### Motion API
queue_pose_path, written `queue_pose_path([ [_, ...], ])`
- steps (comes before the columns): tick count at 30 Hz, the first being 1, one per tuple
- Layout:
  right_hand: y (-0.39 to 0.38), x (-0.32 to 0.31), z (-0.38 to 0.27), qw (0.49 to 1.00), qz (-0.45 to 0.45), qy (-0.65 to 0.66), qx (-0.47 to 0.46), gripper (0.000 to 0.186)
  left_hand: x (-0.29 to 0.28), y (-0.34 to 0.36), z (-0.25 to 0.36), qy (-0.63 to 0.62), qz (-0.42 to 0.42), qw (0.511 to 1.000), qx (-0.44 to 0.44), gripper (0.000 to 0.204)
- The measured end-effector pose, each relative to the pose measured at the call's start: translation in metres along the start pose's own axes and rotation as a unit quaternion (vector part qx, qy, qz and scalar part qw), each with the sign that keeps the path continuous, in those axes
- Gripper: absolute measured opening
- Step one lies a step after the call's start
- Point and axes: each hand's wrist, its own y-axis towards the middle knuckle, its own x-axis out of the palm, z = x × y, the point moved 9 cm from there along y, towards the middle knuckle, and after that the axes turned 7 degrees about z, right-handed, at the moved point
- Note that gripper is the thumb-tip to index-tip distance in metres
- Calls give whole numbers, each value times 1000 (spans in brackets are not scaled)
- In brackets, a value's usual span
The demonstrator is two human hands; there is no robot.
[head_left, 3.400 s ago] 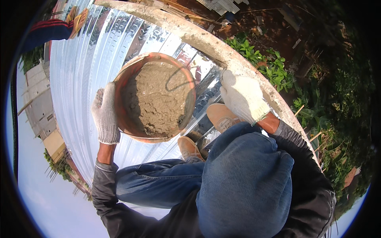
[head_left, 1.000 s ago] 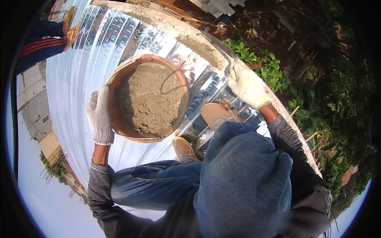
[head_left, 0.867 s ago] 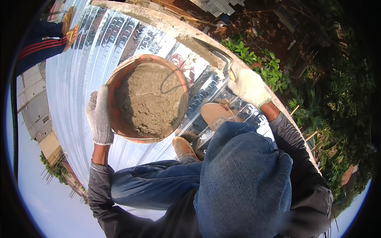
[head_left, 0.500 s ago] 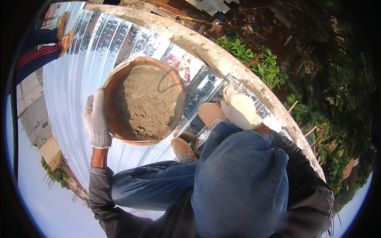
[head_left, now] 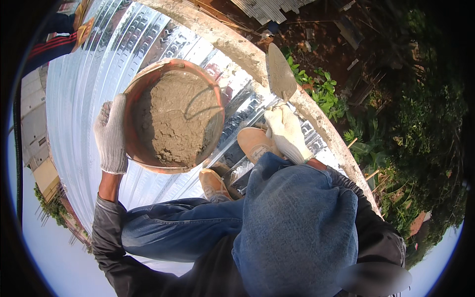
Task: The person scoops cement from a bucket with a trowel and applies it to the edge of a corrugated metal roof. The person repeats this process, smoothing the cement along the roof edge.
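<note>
My left hand (head_left: 111, 136), in a white knit glove, grips the rim of an orange bucket (head_left: 143, 84) filled with grey wet mortar (head_left: 178, 119), holding it above the corrugated metal roof (head_left: 94, 74). My right hand (head_left: 286, 131), also gloved, holds a trowel (head_left: 280, 76) whose grey blade points up and away, over the concrete wall edge (head_left: 247, 52). My tan shoes (head_left: 255, 143) rest on the metal sheet between the two hands. My knees in blue jeans (head_left: 292, 222) fill the lower middle.
Another person's leg in dark trousers with red stripes and a sandal (head_left: 81, 29) stands at the upper left on the roof. Beyond the wall lie bare red soil and green plants (head_left: 326, 94) far below. Buildings (head_left: 39, 148) show at the left.
My right hand has lifted off the wall top and drawn back toward my shoe, bringing the trowel blade up into view. The bucket has stayed in my left hand.
</note>
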Motion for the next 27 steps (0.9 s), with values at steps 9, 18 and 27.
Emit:
queue_pose_path([
  [9,-20,40,-26,998,-44,50,18,31,6,0,6,16,11,1000,25,33],
  [18,-19,20,-34,987,-71,139,44,26,8,-2,8,15,13,1000,21,32],
  [27,12,2,-12,989,-16,-132,-64,31,3,3,3,6,6,1000,19,31],
])
